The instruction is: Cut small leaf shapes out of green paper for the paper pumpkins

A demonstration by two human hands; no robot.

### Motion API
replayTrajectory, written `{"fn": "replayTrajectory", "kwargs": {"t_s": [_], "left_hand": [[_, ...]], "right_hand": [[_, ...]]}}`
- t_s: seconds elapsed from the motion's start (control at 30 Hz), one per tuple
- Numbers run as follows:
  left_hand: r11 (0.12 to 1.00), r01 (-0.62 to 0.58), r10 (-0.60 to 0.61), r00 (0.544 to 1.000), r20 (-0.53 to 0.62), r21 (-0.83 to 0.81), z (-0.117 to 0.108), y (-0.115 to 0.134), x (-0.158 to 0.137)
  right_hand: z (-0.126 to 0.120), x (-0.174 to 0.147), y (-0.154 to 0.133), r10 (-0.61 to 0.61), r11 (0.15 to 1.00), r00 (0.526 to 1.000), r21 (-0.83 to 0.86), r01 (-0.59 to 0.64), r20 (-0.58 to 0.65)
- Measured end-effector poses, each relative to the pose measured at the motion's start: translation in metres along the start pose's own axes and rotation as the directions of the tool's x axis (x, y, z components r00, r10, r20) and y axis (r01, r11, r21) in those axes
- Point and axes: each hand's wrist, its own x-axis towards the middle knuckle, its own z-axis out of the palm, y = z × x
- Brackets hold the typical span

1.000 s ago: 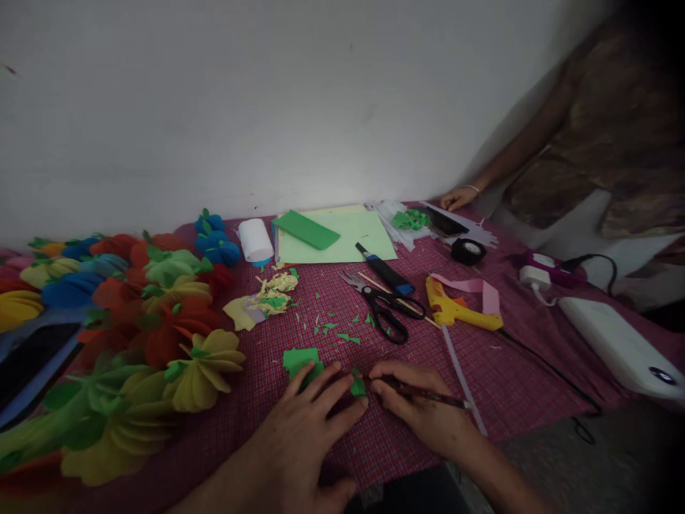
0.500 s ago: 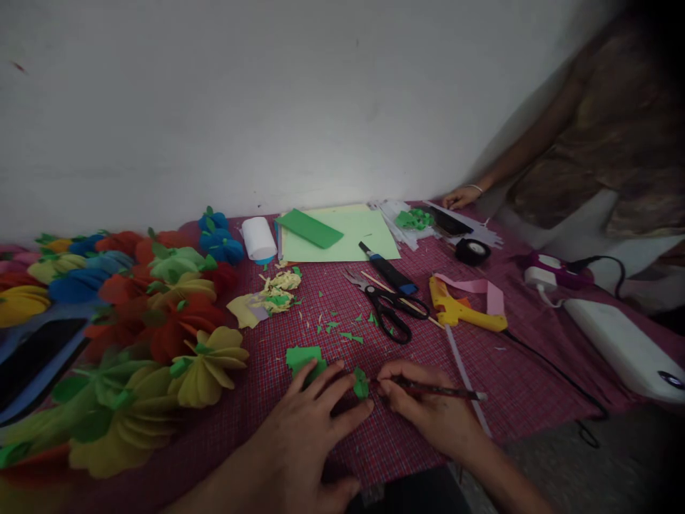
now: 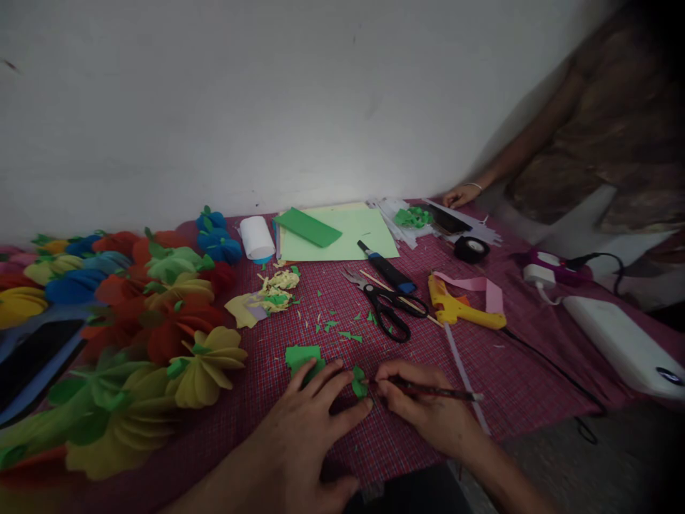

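My left hand [image 3: 307,421] lies on the checked cloth with its fingers spread. Its fingertips touch a small green paper cutout [image 3: 359,383], and a green paper piece [image 3: 302,355] is partly under the other fingers. In my right hand [image 3: 420,407] is a dark red pencil [image 3: 442,391], its tip end close to the cutout's right edge and its butt pointing right. Beyond my hands, green paper scraps [image 3: 350,335] are scattered around black-handled scissors [image 3: 393,307]. The exact pencil tip is too small to make out.
Colourful paper flowers [image 3: 176,314] crowd the left. A cutter [image 3: 388,268], a yellow glue gun [image 3: 463,308], a tape roll [image 3: 471,248] and a white power bank [image 3: 615,335] lie right. Pale green sheets [image 3: 364,235] rest near the wall. Another person's hand [image 3: 461,195] touches the far edge.
The view has shifted very slightly. Both hands and the pencil stay in nearly the same place by the green cutout.
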Motion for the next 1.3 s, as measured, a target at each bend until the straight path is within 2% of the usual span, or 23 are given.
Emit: {"fn": "replayTrajectory", "kwargs": {"t_s": [0.17,0.5,0.73,1.3], "left_hand": [[1.000,-0.022,0.022,1.000,-0.014,-0.020,0.0039,-0.0032,-0.0017],[0.998,-0.047,0.044,0.997,-0.071,-0.035,0.0093,-0.0069,-0.0057],[0.998,-0.049,0.047,0.997,-0.065,-0.035,0.0097,-0.0076,-0.0051],[0.998,-0.054,0.052,0.997,-0.063,-0.031,0.0099,-0.0069,-0.0049]], "right_hand": [[-0.0027,-0.0025,-0.0008,0.056,0.998,0.998,0.023,-0.056,0.006],[-0.0007,0.0001,-0.0019,-0.015,1.000,0.999,-0.004,0.015,0.029],[-0.0016,-0.0023,-0.0009,0.063,0.996,0.998,0.056,-0.064,0.006],[-0.0017,-0.0014,-0.0065,0.023,1.000,0.999,0.014,-0.023,0.040]]}}
